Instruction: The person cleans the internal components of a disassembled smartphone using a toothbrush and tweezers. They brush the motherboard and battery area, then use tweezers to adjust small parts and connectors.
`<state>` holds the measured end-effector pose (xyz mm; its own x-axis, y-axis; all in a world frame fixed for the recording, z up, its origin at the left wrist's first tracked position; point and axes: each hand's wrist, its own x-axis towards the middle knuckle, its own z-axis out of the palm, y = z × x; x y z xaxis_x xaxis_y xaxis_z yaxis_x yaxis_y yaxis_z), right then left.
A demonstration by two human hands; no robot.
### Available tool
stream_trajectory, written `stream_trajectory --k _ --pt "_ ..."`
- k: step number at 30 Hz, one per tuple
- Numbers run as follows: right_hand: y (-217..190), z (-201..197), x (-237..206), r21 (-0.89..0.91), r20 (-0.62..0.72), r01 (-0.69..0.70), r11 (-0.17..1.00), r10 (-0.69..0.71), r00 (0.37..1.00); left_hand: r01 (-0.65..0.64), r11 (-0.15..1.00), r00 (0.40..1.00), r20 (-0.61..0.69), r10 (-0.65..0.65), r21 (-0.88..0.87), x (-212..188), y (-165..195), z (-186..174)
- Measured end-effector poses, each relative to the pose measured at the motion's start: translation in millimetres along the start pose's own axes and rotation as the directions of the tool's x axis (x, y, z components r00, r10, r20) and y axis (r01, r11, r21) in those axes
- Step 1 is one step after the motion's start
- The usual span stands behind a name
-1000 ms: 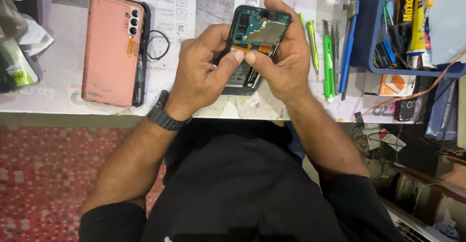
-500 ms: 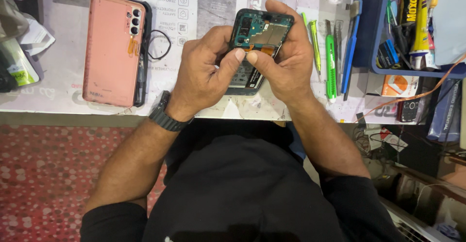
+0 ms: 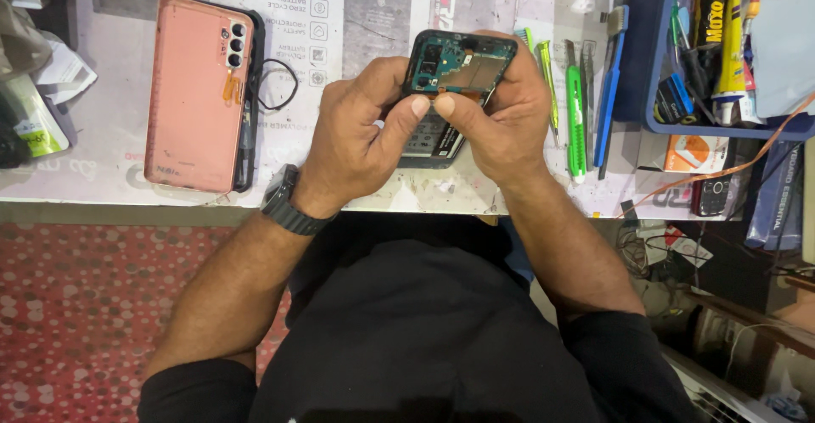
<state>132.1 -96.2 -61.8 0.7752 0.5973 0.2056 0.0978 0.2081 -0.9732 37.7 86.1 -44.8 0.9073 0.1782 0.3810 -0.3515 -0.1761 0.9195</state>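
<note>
i've got both hands on one opened phone [image 3: 458, 71], its back cover off so the green board and metal shields show, held up just above the near part of the work mat [image 3: 356, 16]. my left hand [image 3: 356, 134] wraps the phone's left edge, fingers curled shut around it, and my right hand [image 3: 509, 122] clamps the right edge the same way; the two thumb tips meet, touching, on the lower middle of the exposed board. the phone's long axis runs away from me and leans slightly right, camera end farthest, the bottom end hidden under my palms. neither hand is nearer, since the phone sits between them, so the spot under the thumbs lies straight in front of both. counting: one open phone in hand, one pink phone [image 3: 195, 92] lying flat well to the left with a thin black cable loop [image 3: 276, 84] just beside it, and one black watch [image 3: 284, 202] on my left wrist. just right of my right hand lie two green tools [image 3: 577, 117] and one blue-handled tool [image 3: 609, 92], then one blue tray [image 3: 654, 122] packed with tubes and bits i can't count
</note>
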Motion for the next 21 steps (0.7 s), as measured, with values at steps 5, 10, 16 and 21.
stream_trajectory --k 5,10,16,21 --pt "-0.1 -1.9 -0.9 0.038 0.015 0.03 0.999 -0.031 0.999 -0.026 1.0 1.0 -0.01 0.026 -0.01 -0.9 -0.3 0.4" --pt "0.4 -0.5 -0.8 0.029 -0.002 0.016 0.999 -0.016 1.0 -0.018 0.999 1.0 0.0 0.018 -0.043 -1.9 -2.6 0.7" --pt "-4.7 -3.9 1.2 0.14 0.053 0.016 0.99 -0.024 0.998 0.028 0.999 0.999 -0.024 -0.029 -0.04 -3.8 -5.2 1.9" --pt "-9.0 -6.4 2.9 0.146 0.051 0.002 0.989 -0.01 0.999 0.128 0.989 0.991 -0.029 -0.131 -0.079 -3.6 -5.0 1.8"
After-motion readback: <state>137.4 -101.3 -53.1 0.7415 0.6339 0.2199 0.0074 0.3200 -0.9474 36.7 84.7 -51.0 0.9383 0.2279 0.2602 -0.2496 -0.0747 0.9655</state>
